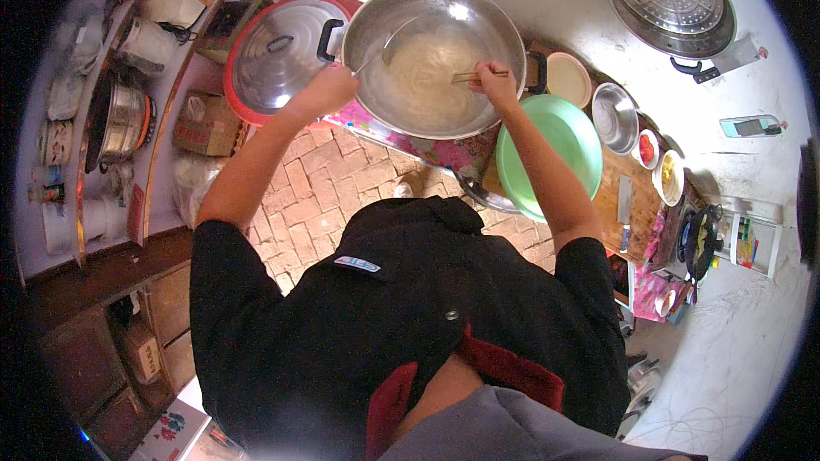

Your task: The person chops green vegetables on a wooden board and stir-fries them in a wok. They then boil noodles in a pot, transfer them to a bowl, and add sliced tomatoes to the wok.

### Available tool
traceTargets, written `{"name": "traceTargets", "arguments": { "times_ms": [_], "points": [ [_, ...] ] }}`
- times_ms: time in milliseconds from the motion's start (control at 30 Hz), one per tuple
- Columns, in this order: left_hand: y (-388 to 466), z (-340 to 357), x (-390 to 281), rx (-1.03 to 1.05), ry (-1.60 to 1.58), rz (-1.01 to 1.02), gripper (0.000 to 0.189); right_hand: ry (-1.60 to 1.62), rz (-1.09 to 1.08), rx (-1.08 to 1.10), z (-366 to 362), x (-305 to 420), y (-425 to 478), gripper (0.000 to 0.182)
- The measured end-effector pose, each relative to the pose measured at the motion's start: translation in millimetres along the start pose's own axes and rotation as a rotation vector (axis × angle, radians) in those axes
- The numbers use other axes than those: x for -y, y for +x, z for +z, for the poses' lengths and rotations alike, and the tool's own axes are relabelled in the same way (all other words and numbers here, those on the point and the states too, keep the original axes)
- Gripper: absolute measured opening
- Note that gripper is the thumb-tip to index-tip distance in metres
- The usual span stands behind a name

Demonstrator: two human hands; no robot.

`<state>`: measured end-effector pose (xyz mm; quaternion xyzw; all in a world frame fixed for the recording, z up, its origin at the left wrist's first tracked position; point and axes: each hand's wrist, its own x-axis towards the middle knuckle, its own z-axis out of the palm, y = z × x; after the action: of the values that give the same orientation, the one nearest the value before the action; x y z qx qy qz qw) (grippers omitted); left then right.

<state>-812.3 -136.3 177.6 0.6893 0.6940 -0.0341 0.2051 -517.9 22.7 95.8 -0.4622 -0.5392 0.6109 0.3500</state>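
In front of me stands a large two-handled steel wok (371, 86) holding pale, cloudy contents (429, 70); steam or blur hides what they are. My left hand (327, 91), at the wok's left rim, is closed around the thin handle of a metal ladle (368, 65). The ladle's head reaches into the left side of the pan, and its bowl is hard to make out. Over the right part of the wok, my right hand (494, 84) grips wooden chopsticks (462, 78). Their tips point left into the contents.
Left of the wok, a domed metal lid (256, 70) rests in a red basin (232, 86). A green basin (551, 147) stands under my right forearm. Farther right are a steel bowl (615, 116), small bowls of cut food, and a cleaver (624, 205) on a wooden board (605, 179).
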Motion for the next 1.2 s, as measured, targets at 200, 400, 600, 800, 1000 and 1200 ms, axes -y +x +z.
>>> {"name": "traceTargets", "arguments": {
  "times_ms": [200,400,600,800,1000,1200],
  "points": [
    [-21.4,-34.6,-11.5,0.301,-0.501,-0.163,0.038,0.128,-0.008,-0.013,17.7,3.5,11.7,0.022],
    [-7.1,-11.9,11.9,0.381,-1.045,-0.297,0.026,0.019,-0.059,0.183,33.3,45.0,15.3,0.022],
    [-11.1,-11.3,5.0,0.330,-1.156,-0.338,0.026,-0.465,0.033,0.382,-33.6,107.0,5.3,0.023],
    [-9.8,-11.5,-7.6,0.322,-1.316,-0.398,0.023,-0.403,0.270,0.272,-13.5,57.5,-25.7,0.025],
    [-16.1,-8.1,-20.4,0.274,-1.379,-0.470,0.022,0.067,0.123,-0.141,21.0,-0.9,-5.0,0.026],
    [-5.0,-1.9,-17.5,0.349,-1.421,-0.488,0.023,0.100,-0.085,-0.067,31.3,-0.8,8.4,0.024]
  ]
}}
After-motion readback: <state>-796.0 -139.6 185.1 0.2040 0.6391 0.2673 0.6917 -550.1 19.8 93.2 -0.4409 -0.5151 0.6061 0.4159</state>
